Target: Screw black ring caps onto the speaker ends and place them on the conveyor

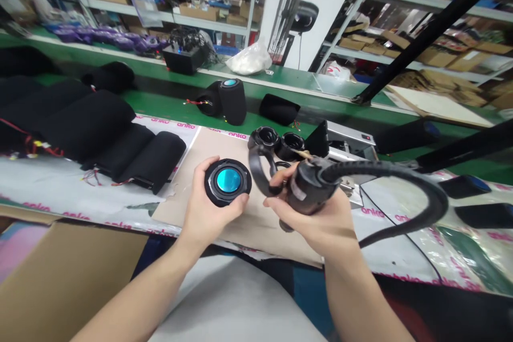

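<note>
A round speaker cap, blue face upward, is pinched at its rim by the left hand's fingers; a black power screwdriver, nose angled down-left towards it, is clamped within the right hand's curled fingers.

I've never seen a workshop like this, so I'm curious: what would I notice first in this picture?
The shiny blue circle grabs your eye first, right near the middle, set in a round black speaker top held in the left hand. Beside it, the right hand grips a black power tool with a thick, curving black hose. Over on the left, a row of fat black fabric tubes lies on the bench.
</note>
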### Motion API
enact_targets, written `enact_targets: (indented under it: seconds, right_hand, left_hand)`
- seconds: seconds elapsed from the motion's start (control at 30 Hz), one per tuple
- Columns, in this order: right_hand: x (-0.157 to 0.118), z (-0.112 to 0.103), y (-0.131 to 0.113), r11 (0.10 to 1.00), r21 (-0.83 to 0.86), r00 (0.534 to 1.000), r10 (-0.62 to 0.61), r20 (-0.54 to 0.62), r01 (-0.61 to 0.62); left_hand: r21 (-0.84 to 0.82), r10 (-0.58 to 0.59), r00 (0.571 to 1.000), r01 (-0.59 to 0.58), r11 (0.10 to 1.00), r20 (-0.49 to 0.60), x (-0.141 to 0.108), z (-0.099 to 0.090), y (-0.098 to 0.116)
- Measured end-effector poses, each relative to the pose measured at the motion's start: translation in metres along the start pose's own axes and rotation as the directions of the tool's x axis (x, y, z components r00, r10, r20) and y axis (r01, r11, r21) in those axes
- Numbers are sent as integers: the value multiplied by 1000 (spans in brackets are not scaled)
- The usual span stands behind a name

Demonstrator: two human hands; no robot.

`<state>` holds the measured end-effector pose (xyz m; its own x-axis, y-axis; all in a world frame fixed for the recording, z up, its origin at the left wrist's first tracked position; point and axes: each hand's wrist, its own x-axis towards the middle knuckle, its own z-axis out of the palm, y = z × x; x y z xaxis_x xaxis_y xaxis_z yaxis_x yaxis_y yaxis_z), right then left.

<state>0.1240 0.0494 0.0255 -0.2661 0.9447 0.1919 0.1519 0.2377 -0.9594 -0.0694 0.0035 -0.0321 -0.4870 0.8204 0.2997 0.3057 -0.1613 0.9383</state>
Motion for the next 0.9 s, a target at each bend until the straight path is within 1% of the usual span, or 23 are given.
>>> enact_targets:
  seconds: [0.03, 0.07, 0.1, 0.13, 0.17, 0.23, 0.33, 0.4, 0.43, 0.5, 0.53, 0.6, 0.63, 0.67, 0.8, 0.87, 0.9]
  right_hand:
    - [4, -1, -3, 995, -69, 995, -63, 82, 69]
    - [8, -2, -7, 982, -124, 977, -117, 180, 141]
    - [12, -3, -11, 967, -163, 950, -145, 278, 196]
    - [17, -3, -15, 956, -188, 920, -144, 365, 225]
    - [20, -3, -19, 951, -204, 894, -124, 431, 231]
    - [26, -3, -26, 944, -250, 850, -56, 524, 215]
    - [30, -4, -32, 924, -317, 809, 13, 587, 215]
    - [31, -6, -30, 929, -293, 805, -9, 593, 226]
    - [30, -7, -29, 937, -256, 819, -50, 572, 236]
    - [28, -8, -23, 955, -194, 880, -111, 462, 223]
    - [26, -8, -21, 965, -177, 914, -111, 390, 193]
    - [22, -5, -15, 981, -165, 960, -49, 275, 97]
    - [20, -2, -12, 984, -166, 969, -21, 245, 64]
    - [18, 1, -9, 983, -172, 971, -21, 239, 63]
    - [13, 13, 1, 947, -224, 947, -166, 275, 231]
    - [12, 16, 4, 941, -227, 940, -182, 288, 251]
    - [12, 16, 4, 945, -233, 944, -159, 288, 230]
  left_hand:
    - [-20, 23, 1000, -23, 1000, 9, 0, -2, -3]
    - [-44, 44, 999, -43, 998, 28, 0, -4, -6]
    - [-70, 61, 996, -56, 996, 59, 0, -7, -9]
    - [-92, 69, 993, -60, 994, 100, 0, -10, -12]
    - [-106, 66, 987, -51, 993, 144, 0, -13, -14]
    - [-114, 54, 971, -28, 993, 233, 2, -20, -17]
    - [-121, 80, 943, -43, 992, 324, 5, -25, -18]
    - [-125, 120, 932, -82, 989, 342, 7, -26, -20]
    - [-121, 135, 932, -100, 988, 335, 7, -25, -21]
    - [-105, 153, 940, -127, 986, 306, 7, -24, -24]
    - [-94, 157, 945, -135, 986, 288, 6, -23, -25]
    - [-80, 151, 952, -134, 988, 265, 4, -20, -27]
    - [-88, 150, 953, -131, 987, 262, 4, -18, -27]
    - [-105, 152, 952, -128, 986, 266, 4, -16, -27]
    - [-183, 194, 939, -146, 972, 284, 5, -7, -27]
    - [-211, 215, 930, -156, 965, 297, 6, -6, -26]
    - [-218, 218, 925, -154, 964, 310, 6, -6, -25]
